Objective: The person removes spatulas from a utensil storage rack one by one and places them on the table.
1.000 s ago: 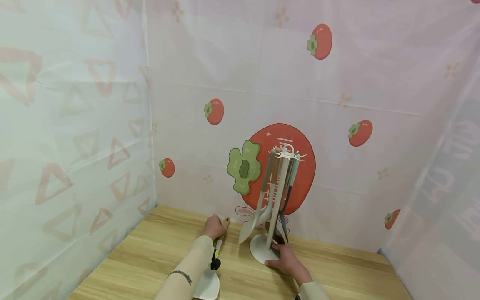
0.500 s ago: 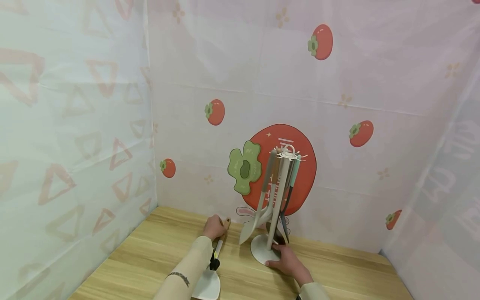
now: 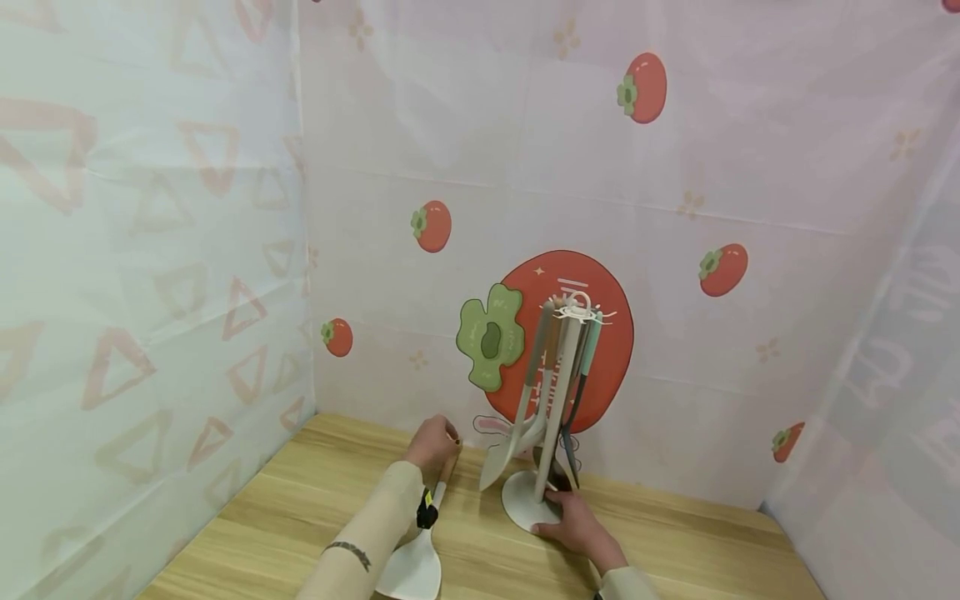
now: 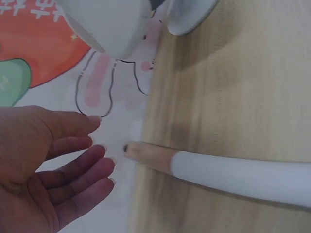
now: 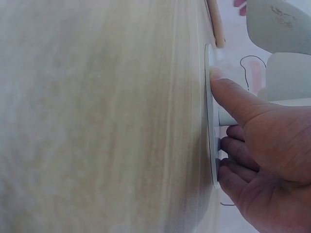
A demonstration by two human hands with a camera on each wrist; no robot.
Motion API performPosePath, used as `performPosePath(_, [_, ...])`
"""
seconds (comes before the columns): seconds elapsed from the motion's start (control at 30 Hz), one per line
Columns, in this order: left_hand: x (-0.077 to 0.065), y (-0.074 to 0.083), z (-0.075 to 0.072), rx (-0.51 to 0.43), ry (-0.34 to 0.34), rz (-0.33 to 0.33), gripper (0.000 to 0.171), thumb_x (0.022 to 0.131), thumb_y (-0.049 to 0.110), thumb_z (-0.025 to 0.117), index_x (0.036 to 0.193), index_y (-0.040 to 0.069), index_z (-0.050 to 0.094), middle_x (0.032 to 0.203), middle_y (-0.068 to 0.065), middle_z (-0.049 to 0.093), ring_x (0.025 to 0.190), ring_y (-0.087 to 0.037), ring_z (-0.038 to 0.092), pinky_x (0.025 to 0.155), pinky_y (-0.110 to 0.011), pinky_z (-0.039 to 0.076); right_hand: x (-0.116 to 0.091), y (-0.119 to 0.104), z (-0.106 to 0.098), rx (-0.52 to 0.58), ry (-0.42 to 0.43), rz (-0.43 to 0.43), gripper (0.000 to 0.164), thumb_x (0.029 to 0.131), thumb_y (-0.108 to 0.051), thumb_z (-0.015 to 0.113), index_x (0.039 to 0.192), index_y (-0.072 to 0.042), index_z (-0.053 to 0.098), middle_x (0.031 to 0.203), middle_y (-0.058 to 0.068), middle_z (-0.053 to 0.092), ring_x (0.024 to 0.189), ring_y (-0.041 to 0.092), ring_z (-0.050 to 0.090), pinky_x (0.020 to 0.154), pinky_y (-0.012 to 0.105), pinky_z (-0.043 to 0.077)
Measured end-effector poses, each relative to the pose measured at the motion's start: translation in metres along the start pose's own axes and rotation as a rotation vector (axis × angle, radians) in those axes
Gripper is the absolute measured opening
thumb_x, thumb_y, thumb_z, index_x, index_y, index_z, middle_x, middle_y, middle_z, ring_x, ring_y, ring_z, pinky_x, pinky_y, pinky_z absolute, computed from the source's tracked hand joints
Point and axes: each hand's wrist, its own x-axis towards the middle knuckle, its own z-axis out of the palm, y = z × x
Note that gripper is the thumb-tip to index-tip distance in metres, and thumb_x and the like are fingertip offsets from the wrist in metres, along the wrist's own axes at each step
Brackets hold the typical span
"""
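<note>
A spatula [image 3: 411,570] with a flat white blade and a tan handle end [image 4: 150,154] lies on the wooden table. My left hand [image 4: 58,170] is beside that end, fingers loosely bent and apart from the handle in the left wrist view. Nothing is between its fingers. A white utensil stand [image 3: 517,498] stands upright to the right, hung with several utensils. My right hand [image 3: 573,523] rests on the stand's round base [image 5: 211,104], thumb and fingers pressing it on either side of the pole foot. Part of the handle is hidden by the left hand in the head view.
Hanging from the stand are a grey-handled turner [image 3: 534,358], a brown-handled utensil [image 3: 551,343] and a green-and-black utensil [image 3: 589,350]. A patterned backdrop [image 3: 390,275] rises directly behind the table [image 3: 277,500], with side sheets at left and right.
My left hand has shifted slightly up and right, from beside the handle to over its end. More of the spatula's blade shows. The right hand keeps its place on the base.
</note>
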Motion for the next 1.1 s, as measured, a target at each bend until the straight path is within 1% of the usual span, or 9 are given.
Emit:
performPosePath(0.1, [0.005, 0.009, -0.005, -0.001, -0.034, 0.083, 0.022, 0.082, 0.003, 0.078, 0.099, -0.009, 0.072, 0.093, -0.018, 0.073, 0.085, -0.03, 0.069, 0.075, -0.043, 0.058, 0.0, -0.001, -0.001, -0.01, 0.001, 0.006, 0.069, 0.078, -0.027, 0.089, 0.127, 0.014, 0.062, 0.134, 0.035, 0.058, 0.126, 0.05, 0.054, 0.102, 0.062, 0.044])
performPosePath(0.23, [0.01, 0.023, -0.011, 0.018, -0.066, 0.173, 0.023, 0.084, 0.006, 0.078, 0.103, -0.007, 0.074, 0.094, -0.016, 0.074, 0.083, -0.025, 0.07, 0.073, -0.037, 0.058, -0.001, 0.0, -0.001, -0.008, 0.005, 0.014, 0.069, 0.078, -0.026, 0.089, 0.127, 0.014, 0.063, 0.134, 0.036, 0.058, 0.125, 0.05, 0.055, 0.101, 0.062, 0.044])
performPosePath(0.4, [0.013, 0.043, -0.017, -0.024, -0.092, 0.244, 0.026, 0.091, 0.006, 0.072, 0.112, -0.008, 0.072, 0.095, -0.017, 0.075, 0.069, -0.022, 0.069, 0.06, -0.034, 0.056, -0.001, 0.003, 0.001, -0.004, -0.001, 0.029, 0.07, 0.079, -0.028, 0.089, 0.128, 0.014, 0.062, 0.135, 0.036, 0.056, 0.127, 0.051, 0.053, 0.103, 0.062, 0.043])
performPosePath(0.47, [0.015, 0.052, -0.02, -0.045, -0.083, 0.268, 0.026, 0.092, 0.006, 0.07, 0.113, -0.008, 0.072, 0.095, -0.016, 0.075, 0.068, -0.021, 0.069, 0.059, -0.032, 0.056, 0.0, 0.005, 0.002, -0.004, -0.001, 0.026, 0.07, 0.079, -0.027, 0.089, 0.128, 0.014, 0.062, 0.135, 0.036, 0.057, 0.127, 0.051, 0.053, 0.103, 0.063, 0.042])
performPosePath(0.57, [0.017, 0.065, -0.024, -0.061, -0.04, 0.322, 0.021, 0.092, 0.006, 0.068, 0.11, -0.004, 0.074, 0.093, -0.013, 0.075, 0.074, -0.022, 0.07, 0.065, -0.034, 0.057, 0.0, 0.005, 0.002, -0.004, -0.001, 0.013, 0.069, 0.078, -0.027, 0.089, 0.128, 0.014, 0.062, 0.134, 0.036, 0.057, 0.127, 0.051, 0.053, 0.102, 0.063, 0.043])
performPosePath(0.63, [0.018, 0.073, -0.027, -0.075, -0.001, 0.349, 0.02, 0.094, 0.007, 0.068, 0.11, -0.002, 0.075, 0.095, -0.012, 0.075, 0.084, -0.022, 0.07, 0.074, -0.036, 0.057, -0.001, 0.004, 0.002, -0.005, 0.0, 0.001, 0.069, 0.079, -0.027, 0.089, 0.128, 0.014, 0.062, 0.135, 0.035, 0.057, 0.127, 0.051, 0.053, 0.102, 0.063, 0.043])
performPosePath(0.8, [0.016, 0.094, -0.033, -0.135, 0.068, 0.387, 0.024, 0.1, 0.012, 0.063, 0.119, 0.001, 0.073, 0.11, -0.013, 0.075, 0.1, -0.027, 0.071, 0.088, -0.044, 0.057, 0.0, 0.002, 0.001, -0.012, 0.0, -0.022, 0.068, 0.079, -0.026, 0.088, 0.128, 0.013, 0.062, 0.135, 0.034, 0.058, 0.127, 0.051, 0.053, 0.102, 0.063, 0.043])
performPosePath(0.93, [0.017, 0.11, -0.036, -0.168, 0.109, 0.419, 0.026, 0.101, 0.015, 0.063, 0.123, 0.002, 0.071, 0.117, -0.016, 0.073, 0.109, -0.03, 0.069, 0.094, -0.05, 0.054, 0.0, 0.002, 0.001, -0.018, 0.005, -0.031, 0.068, 0.079, -0.026, 0.088, 0.128, 0.013, 0.063, 0.135, 0.033, 0.059, 0.127, 0.051, 0.054, 0.101, 0.063, 0.044])
performPosePath(1.1, [0.02, 0.123, -0.038, -0.19, 0.138, 0.473, 0.03, 0.101, 0.015, 0.063, 0.127, 0.001, 0.069, 0.123, -0.02, 0.069, 0.115, -0.034, 0.065, 0.097, -0.054, 0.052, 0.001, 0.004, 0.003, -0.019, 0.009, -0.03, 0.068, 0.078, -0.026, 0.089, 0.128, 0.013, 0.063, 0.136, 0.035, 0.057, 0.128, 0.051, 0.053, 0.102, 0.062, 0.043])
